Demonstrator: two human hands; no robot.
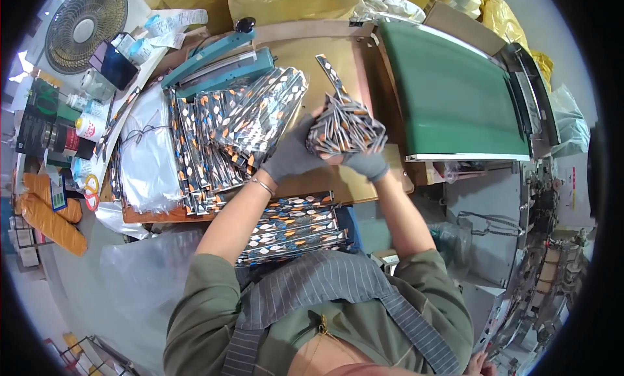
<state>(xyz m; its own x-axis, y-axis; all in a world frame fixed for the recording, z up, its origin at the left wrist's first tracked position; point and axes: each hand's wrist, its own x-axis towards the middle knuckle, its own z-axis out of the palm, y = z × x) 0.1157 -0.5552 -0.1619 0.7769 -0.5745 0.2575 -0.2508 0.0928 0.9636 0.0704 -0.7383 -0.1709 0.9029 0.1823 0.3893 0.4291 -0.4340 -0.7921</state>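
Between my two grey-gloved hands is a thick bundle of narrow patterned packets (346, 128), dark with orange and white leaf shapes, their ends turned up toward me. My left hand (292, 154) is wrapped round the bundle's left side. Against its lower right side presses my right hand (367, 164), its fingers partly hidden. One loose packet (331, 74) lies just beyond the bundle on the tan worktable (305, 44). Left of my hands, clear bags filled with similar packets (260, 116) lie in a heap. More packets (292, 226) are stacked in a blue bin (351, 228) by my lap.
A teal bag sealer (224, 74) with a raised lever stands behind the heap. Flat clear plastic bags (151, 171) lie at left, near scissors (91, 193). A green conveyor belt (455, 93) stands right of the table. Another person's hand (480, 364) shows at lower right.
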